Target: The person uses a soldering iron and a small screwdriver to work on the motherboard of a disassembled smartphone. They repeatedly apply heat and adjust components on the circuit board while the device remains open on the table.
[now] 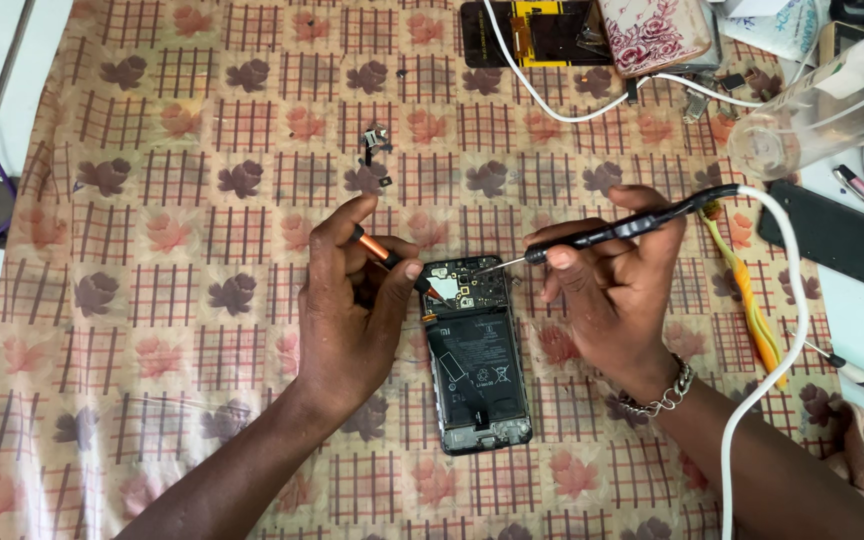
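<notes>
An opened phone [477, 365] lies back-up on the patterned cloth [182, 250], its black battery and upper circuit board exposed. My left hand [352, 310] grips a small orange-and-black tool [392, 260] whose tip touches the board's left side. My right hand [617, 285] holds a black pen-shaped tool [617, 232] with a white cable [787, 330]; its metal tip rests on the top of the board. A chain bracelet [662, 397] sits on my right wrist.
Small loose parts [374, 145] lie above the phone. At the top sit another phone part [537, 32], a floral case [652, 32] and a clear bottle [822, 105]. To the right lie a black slab [832, 235], an orange-yellow toothbrush [747, 300] and a screwdriver [857, 375].
</notes>
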